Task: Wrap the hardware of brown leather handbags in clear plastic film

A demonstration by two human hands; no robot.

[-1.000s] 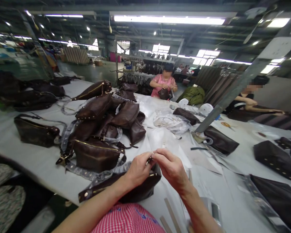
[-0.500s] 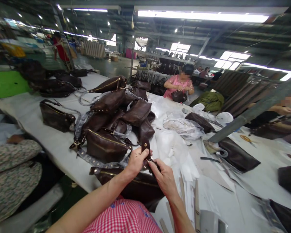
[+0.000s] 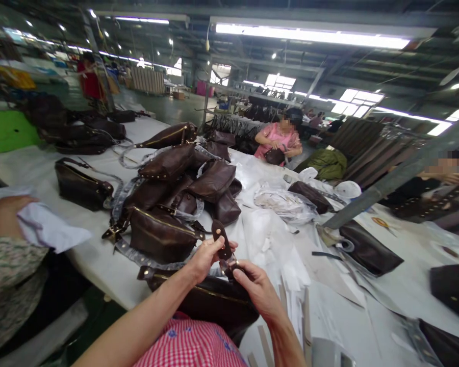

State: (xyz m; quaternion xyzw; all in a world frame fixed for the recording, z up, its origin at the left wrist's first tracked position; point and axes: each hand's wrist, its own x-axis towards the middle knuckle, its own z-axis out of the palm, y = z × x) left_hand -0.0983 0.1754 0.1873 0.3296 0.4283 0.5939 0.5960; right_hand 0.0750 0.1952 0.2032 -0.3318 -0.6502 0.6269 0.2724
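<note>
I have the dark brown strap (image 3: 225,249) tilted between the left hand (image 3: 208,257) and the right hand (image 3: 254,283), its rounded end up and leaning left, a brass-coloured stud near the tip. I make out shiny metal hardware (image 3: 228,264) at its lower part. Just below, I see the dark brown bag (image 3: 214,302) lying lengthwise, gold zip along its top, partly covered by a forearm.

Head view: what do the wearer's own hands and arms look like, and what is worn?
The left hand and right hand are ungloved. Both forearms are bare, with no sleeve, watch or bracelet showing. Below them is a red-and-white checked garment with blue markings.
</note>
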